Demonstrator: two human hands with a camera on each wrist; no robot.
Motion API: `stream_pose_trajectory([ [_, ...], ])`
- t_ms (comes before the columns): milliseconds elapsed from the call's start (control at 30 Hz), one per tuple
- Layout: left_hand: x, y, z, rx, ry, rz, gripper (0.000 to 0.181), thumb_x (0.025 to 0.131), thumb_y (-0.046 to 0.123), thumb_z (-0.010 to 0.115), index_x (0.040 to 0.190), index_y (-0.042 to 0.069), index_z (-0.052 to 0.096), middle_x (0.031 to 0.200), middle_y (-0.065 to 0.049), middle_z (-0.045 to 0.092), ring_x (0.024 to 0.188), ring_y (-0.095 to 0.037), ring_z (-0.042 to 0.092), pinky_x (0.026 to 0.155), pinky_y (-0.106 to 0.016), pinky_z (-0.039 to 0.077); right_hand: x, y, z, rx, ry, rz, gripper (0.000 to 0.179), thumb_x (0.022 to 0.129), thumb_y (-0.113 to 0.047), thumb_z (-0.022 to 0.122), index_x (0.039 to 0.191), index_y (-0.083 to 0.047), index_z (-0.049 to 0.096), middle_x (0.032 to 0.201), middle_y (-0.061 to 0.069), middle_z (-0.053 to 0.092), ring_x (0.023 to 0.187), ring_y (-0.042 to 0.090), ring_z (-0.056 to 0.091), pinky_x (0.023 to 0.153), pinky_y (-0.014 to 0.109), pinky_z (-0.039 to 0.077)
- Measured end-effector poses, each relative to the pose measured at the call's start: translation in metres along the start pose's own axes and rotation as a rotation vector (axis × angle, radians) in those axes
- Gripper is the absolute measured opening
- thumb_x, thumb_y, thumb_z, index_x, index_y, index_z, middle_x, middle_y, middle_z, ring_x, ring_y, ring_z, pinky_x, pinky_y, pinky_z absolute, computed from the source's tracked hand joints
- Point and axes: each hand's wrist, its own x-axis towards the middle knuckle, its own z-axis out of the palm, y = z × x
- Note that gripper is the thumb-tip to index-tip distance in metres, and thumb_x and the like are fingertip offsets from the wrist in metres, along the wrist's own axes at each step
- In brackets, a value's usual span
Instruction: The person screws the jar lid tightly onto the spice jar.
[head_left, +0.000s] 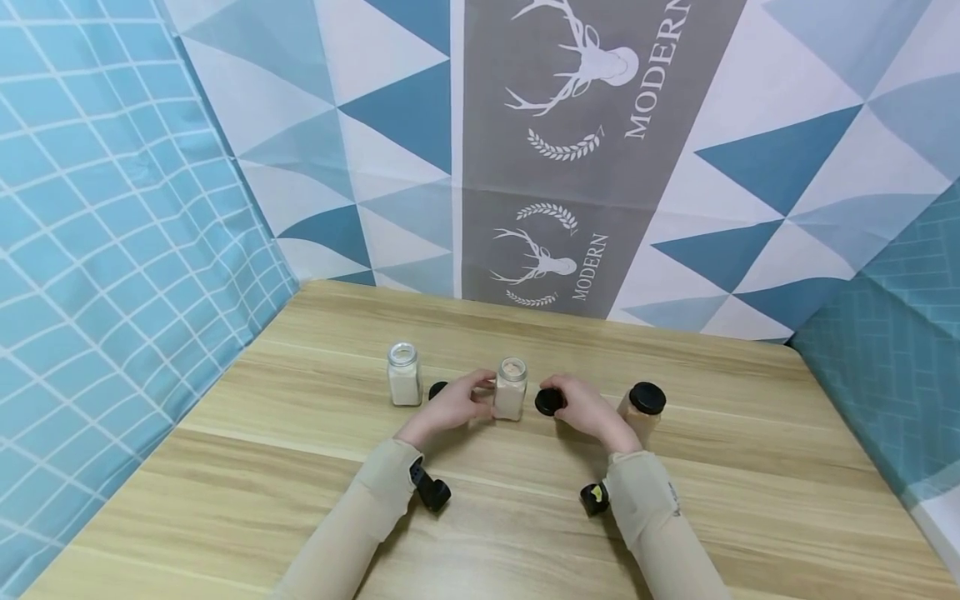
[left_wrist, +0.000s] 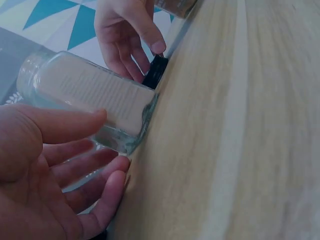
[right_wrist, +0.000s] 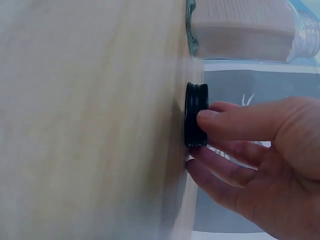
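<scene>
Open jar point(head_left: 510, 398) stands upright on the tabletop point(head_left: 517, 533): clear squarish glass, round neck, pale pinkish powdery fill. Left hand point(head_left: 453, 404) cups its left side, fingers loosely spread, thumb across the glass; probably steadying it, can't tell how firm the contact is. Right hand point(head_left: 588, 408) pinches the black lid point(head_left: 550, 402) just right of the jar, fingers and thumb across the ridged rim, likely for grip. Lid touches the wood-grain surface. Just left of the jar, partly hidden: dark cap point(head_left: 438, 389). Farther left: uncapped white-filled jar point(head_left: 405, 385). Well right: capped jar point(head_left: 647, 407), brownish fill.
</scene>
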Motion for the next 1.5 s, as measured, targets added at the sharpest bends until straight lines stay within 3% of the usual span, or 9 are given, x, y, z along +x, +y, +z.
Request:
stream_pose_trajectory([
  [500, -0.001, -0.003, 0.000, 0.038, 0.006, 0.008, 0.050, 0.083, 0.016, 0.065, 0.129, 0.006, 0.047, 0.127, -0.013, 0.053, 0.108, -0.029, 0.055, 0.094, -0.041, 0.043, -0.003, -0.003, 0.003, -0.043, 0.018, 0.050, 0.039, 0.079, 0.006, 0.060, 0.117, 0.002, 0.054, 0.117, 0.019, 0.055, 0.109, 0.035, 0.052, 0.094, 0.048, 0.041],
  [733, 0.001, -0.008, 0.002, 0.005, -0.003, 0.022, 0.049, 0.083, 0.014, 0.064, 0.129, 0.005, 0.047, 0.127, -0.014, 0.052, 0.111, -0.033, 0.053, 0.096, -0.043, 0.042, -0.006, -0.003, 0.003, -0.053, 0.046, 0.015, 0.037, 0.083, 0.003, 0.058, 0.119, 0.004, 0.053, 0.119, 0.020, 0.055, 0.113, 0.036, 0.050, 0.096, 0.047, 0.039],
  [967, -0.001, -0.007, 0.002, 0.020, 0.011, 0.014, 0.050, 0.082, 0.017, 0.066, 0.128, 0.008, 0.048, 0.126, -0.013, 0.054, 0.111, -0.033, 0.053, 0.095, -0.045, 0.041, -0.012, -0.011, -0.002, 0.005, 0.094, 0.019, 0.038, 0.088, -0.004, 0.056, 0.124, 0.002, 0.050, 0.123, 0.022, 0.052, 0.114, 0.036, 0.050, 0.093, 0.047, 0.042],
  [1200, 0.000, -0.006, 0.001, 0.031, 0.016, 0.015, 0.049, 0.083, 0.017, 0.066, 0.128, 0.008, 0.049, 0.126, -0.012, 0.054, 0.111, -0.032, 0.053, 0.096, -0.044, 0.041, -0.012, -0.015, -0.008, 0.055, 0.146, 0.021, 0.037, 0.090, -0.013, 0.055, 0.124, 0.000, 0.051, 0.119, 0.021, 0.054, 0.104, 0.033, 0.055, 0.085, 0.046, 0.047],
  [1500, 0.000, -0.006, 0.001, 0.047, 0.012, 0.025, 0.049, 0.082, 0.017, 0.066, 0.127, 0.007, 0.049, 0.124, -0.013, 0.055, 0.111, -0.031, 0.053, 0.096, -0.042, 0.041, -0.010, -0.023, -0.014, 0.138, 0.235, 0.038, 0.037, 0.093, -0.020, 0.051, 0.126, -0.002, 0.051, 0.120, 0.019, 0.055, 0.104, 0.031, 0.056, 0.087, 0.045, 0.047],
])
